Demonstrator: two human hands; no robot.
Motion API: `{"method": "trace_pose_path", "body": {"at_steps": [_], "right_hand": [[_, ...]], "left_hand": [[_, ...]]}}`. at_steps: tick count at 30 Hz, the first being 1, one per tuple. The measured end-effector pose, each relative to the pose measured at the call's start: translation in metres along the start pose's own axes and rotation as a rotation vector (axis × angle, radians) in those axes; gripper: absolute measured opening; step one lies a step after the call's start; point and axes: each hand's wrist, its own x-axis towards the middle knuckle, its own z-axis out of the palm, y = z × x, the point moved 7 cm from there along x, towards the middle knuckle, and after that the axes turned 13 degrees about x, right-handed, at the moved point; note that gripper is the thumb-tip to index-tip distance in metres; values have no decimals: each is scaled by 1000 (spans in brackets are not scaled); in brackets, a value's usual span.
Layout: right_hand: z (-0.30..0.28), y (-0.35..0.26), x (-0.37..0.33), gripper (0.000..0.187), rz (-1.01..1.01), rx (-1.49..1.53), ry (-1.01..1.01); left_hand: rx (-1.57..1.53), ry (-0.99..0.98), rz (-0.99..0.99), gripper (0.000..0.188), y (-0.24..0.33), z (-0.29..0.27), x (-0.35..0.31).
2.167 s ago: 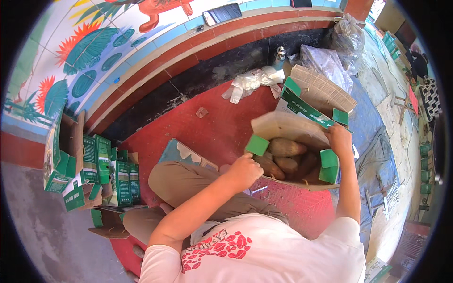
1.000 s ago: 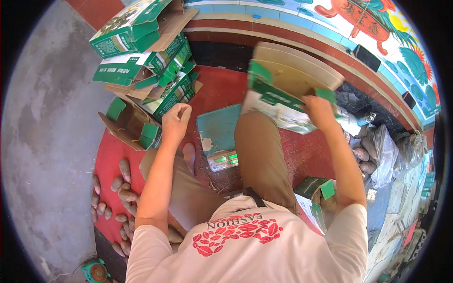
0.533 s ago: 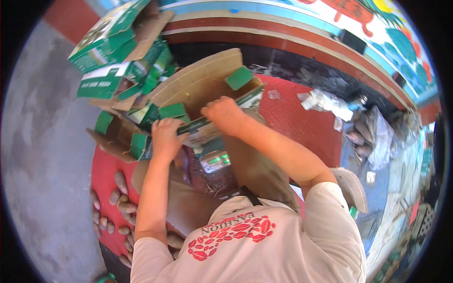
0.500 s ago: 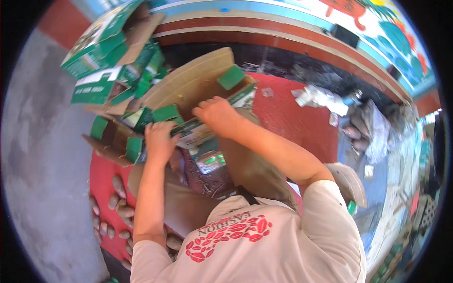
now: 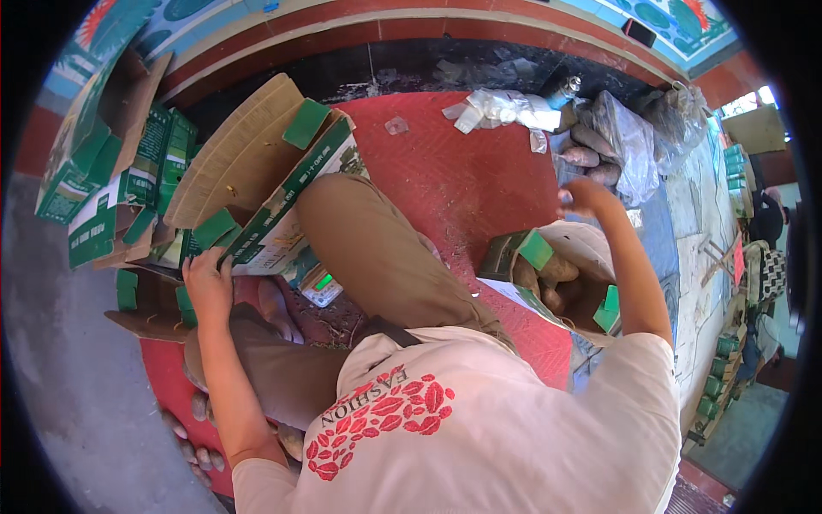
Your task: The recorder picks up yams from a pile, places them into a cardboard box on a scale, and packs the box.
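My left hand (image 5: 208, 278) grips the near rim of a large open cardboard box (image 5: 282, 201), green and white outside, with its brown flap raised. My right hand (image 5: 591, 199) is out to the right, above a smaller open box (image 5: 548, 321) that holds several sweet potatoes (image 5: 558, 269). Its fingers are curled but blurred, and a small pale spot shows at their tips; whether they hold anything is unclear. Between my legs sits a small scale (image 5: 323, 289) with a lit green display, next to a single sweet potato (image 5: 276, 307).
Stacked green boxes (image 5: 111, 184) stand at far left, with a small open box (image 5: 150, 300) below. Loose sweet potatoes (image 5: 190, 450) lie lower left. Past my right hand are clear plastic bags (image 5: 629, 146) with sweet potatoes, crumpled plastic (image 5: 505, 110) and a red mat (image 5: 428, 163).
My right hand has let go of the large box and swung right, over the smaller box. My left hand stays at the large box's rim. The view has turned right, bringing the smaller box into sight.
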Motion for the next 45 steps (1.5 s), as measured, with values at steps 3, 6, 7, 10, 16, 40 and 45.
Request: {"method": "trace_pose_path", "body": {"at_steps": [3,6,7,10,16,40,45], "right_hand": [[46,36,-15,40,-19,62,-46],[82,63,-11,34,79,-28,50],[82,63,-11,32,125,-9,115],[84,52,-16,21,133,-81,196],[74,63,-38,16,116,-137,317],[59,324,-209,28,992,51,805],[-38,203,-69,30,437,4,908]], "left_hand": [[10,-9,-24,15,-6,6,-2],[77,8,-21,16,-2,5,-2],[76,15,-10,16,-1,6,-2],[130,-29,-4,18,-2,9,-3],[270,-100,-19,21,-6,11,-3],[82,-78,119,26,48,-4,11],[89,-143,18,18,36,11,4]]}}
